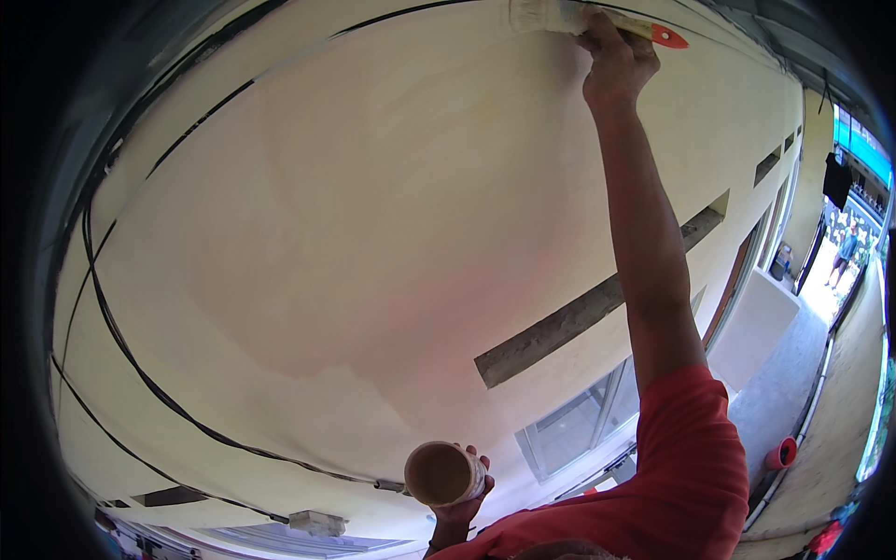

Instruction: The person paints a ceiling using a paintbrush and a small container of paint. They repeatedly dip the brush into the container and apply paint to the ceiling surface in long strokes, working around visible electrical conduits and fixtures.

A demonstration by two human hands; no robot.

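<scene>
High at the top of the view, my right hand (618, 58) is closed around the handle of a paintbrush (668, 37). The handle ends in a red tip with a hole, and the pale bristles rest against the cream wall (420, 168). A pinkish patch shows on the wall below the brush. Low in the middle, my left hand (462, 509) grips a cup (439, 474) holding beige paint, with its mouth facing me. My fingers wrap its right side and underside.
Black cables (140, 373) run along the wall at left. A grey concrete ledge (551, 334) and a window (579, 420) lie beyond my right arm. At right, a walkway (784, 373) has a red bucket (781, 454); a person (846, 252) stands farther off.
</scene>
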